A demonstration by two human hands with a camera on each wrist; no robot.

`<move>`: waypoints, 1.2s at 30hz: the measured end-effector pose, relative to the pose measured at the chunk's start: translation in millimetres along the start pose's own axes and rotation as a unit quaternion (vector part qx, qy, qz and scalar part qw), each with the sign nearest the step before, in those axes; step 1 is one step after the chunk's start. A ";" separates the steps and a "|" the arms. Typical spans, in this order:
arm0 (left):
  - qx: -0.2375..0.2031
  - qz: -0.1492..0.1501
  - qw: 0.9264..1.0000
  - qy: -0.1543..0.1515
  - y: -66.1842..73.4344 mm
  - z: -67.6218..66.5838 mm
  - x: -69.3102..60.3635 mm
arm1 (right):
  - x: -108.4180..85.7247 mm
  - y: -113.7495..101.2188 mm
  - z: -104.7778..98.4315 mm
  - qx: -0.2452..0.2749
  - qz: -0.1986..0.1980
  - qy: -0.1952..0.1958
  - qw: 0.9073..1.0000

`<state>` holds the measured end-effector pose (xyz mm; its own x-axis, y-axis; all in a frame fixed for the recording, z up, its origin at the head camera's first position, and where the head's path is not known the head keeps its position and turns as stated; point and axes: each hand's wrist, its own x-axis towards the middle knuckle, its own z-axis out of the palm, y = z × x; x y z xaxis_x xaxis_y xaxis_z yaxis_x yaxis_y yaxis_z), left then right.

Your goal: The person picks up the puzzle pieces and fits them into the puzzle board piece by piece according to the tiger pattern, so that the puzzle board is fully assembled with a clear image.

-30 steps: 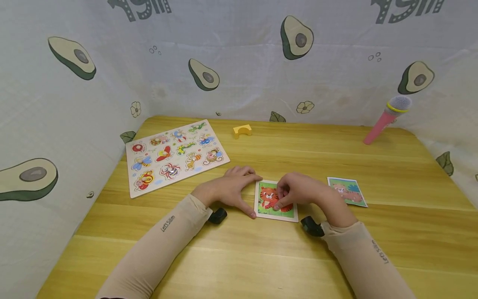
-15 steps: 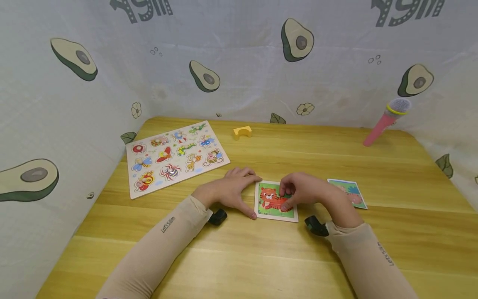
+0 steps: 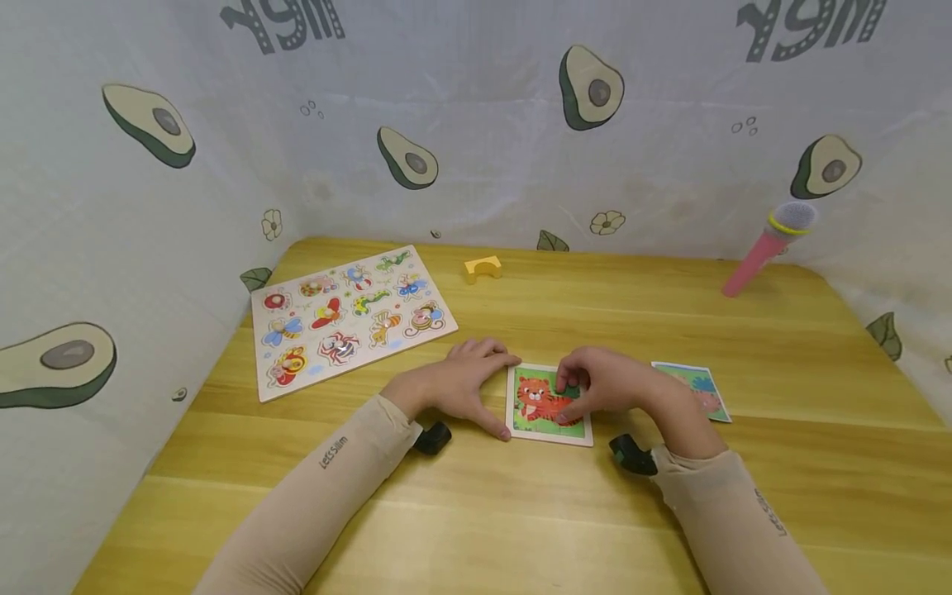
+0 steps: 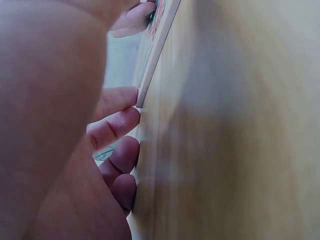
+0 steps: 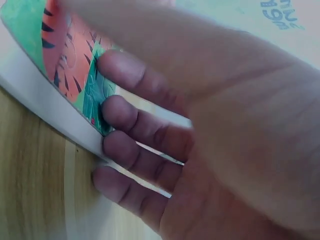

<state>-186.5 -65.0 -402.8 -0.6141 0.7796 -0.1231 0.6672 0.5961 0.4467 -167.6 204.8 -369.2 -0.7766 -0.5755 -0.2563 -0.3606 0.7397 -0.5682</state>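
Observation:
A small square tiger jigsaw puzzle (image 3: 531,425) in a pale frame lies flat on the table (image 3: 483,512), between both hands. My left hand (image 3: 463,385) rests at its left side, thumb and forefinger spread apart. In the left wrist view, fingertips touch the edge of the puzzle board (image 4: 156,57). Over the right half of the picture is my right hand (image 3: 613,382), its thumb and fingers resting on the surface. The right wrist view shows fairly straight, separated fingers (image 5: 122,65) against the tiger picture (image 5: 75,60); its thumb covers part of the tiger.
A knobbed insect puzzle board (image 3: 327,318) lies at the back left. Behind the hands sits a yellow arch block (image 3: 483,268). A picture card (image 3: 702,382), partly covered by the right wrist, lies to the right. The pink toy microphone (image 3: 759,260) stands near the back right edge.
My right hand has shifted slightly right across the tiger picture, and more of the tiger's body shows. My left hand stays at the puzzle's left edge. The head view has tilted a little.

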 end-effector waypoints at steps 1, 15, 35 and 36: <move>-0.001 -0.001 1.000 -0.001 -0.3 0.9 0.0 | -1.3 0.1 0.8 -0.005 0.000 0.003 1.000; -0.020 0.008 1.000 0.005 -0.8 12.4 -3.1 | -10.5 -0.4 16.8 -0.084 0.026 0.007 0.996; -0.034 -0.009 0.999 0.022 1.2 4.5 1.8 | -10.5 6.7 -4.2 -0.037 0.027 0.023 0.999; -0.032 -0.010 0.999 0.019 1.2 4.0 2.2 | -10.1 6.6 -5.1 -0.035 0.026 0.022 0.999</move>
<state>-185.4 -61.7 -406.0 -0.6441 0.7584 -0.0998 0.6263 0.5977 0.5006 -164.8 217.3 -366.4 -0.8169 -0.5210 -0.2475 -0.3535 0.7913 -0.4989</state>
